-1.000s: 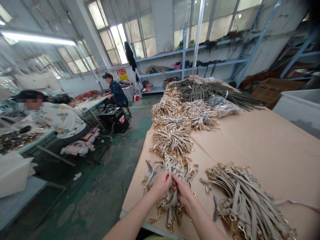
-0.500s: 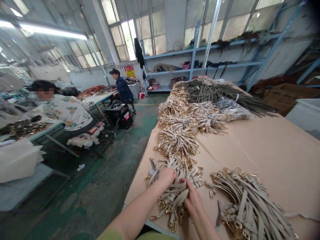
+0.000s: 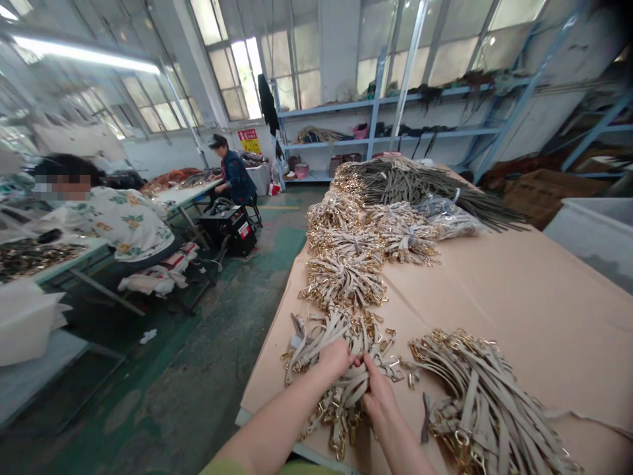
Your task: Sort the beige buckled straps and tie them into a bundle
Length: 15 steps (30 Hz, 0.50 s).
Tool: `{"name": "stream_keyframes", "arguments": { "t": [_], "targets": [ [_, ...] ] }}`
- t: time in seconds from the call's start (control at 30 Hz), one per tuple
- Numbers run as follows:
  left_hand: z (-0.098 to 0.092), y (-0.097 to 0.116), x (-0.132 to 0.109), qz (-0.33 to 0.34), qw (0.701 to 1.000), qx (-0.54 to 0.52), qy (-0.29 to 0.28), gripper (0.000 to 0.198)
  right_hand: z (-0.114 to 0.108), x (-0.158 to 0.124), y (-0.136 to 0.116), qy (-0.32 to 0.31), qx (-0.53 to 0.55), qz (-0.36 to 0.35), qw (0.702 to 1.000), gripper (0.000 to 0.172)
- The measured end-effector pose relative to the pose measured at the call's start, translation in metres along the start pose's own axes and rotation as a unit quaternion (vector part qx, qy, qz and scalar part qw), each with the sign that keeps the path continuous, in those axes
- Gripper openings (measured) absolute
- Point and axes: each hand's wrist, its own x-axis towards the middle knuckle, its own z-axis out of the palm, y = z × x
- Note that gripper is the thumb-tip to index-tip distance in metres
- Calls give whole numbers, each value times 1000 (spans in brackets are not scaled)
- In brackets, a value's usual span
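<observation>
One filled bag [image 3: 457,222] beyond handled straps [image 3: 352,390]

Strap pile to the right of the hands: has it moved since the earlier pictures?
No. Judged against the table, the strap pile lies in the same place; only the whole view has shifted slightly.

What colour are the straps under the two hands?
The straps are greyish beige, shown best in the head view.

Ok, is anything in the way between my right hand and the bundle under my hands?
Nothing visible: your right hand is at the bundle, against it, with your left hand close beside. The other pile lies off to the right.
</observation>
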Motion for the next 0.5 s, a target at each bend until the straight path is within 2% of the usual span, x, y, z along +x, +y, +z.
{"name": "stream_keyframes", "arguments": {
  "t": [0.07, 0.13, 0.2, 0.3, 0.37, 0.5],
  "targets": [
    [1, 1, -3, 2, 1000, -5, 1, 20, 3, -3, -1, 35, 12, 30, 999, 37],
    [1, 1, -10, 26, 999, -10, 25, 23, 5, -7, -2, 49, 1, 36, 998, 39],
    [-3, 1, -17, 75, 997, -13, 34, 27, 7, -10, -5, 40, -28, 26, 998, 41],
    [-15, -4, -20, 149, 989, -7, -4, 29, 11, -14, -10, 10, -56, 29, 998, 46],
    [-27, -11, -11, 122, 992, -4, -3, 31, 15, -16, -13, 11, -37, 36, 999, 45],
    [-40, -27, 17, -31, 997, 1, 76, 31, 19, -18, -14, -41, 14, 45, 998, 37]
  ]
}}
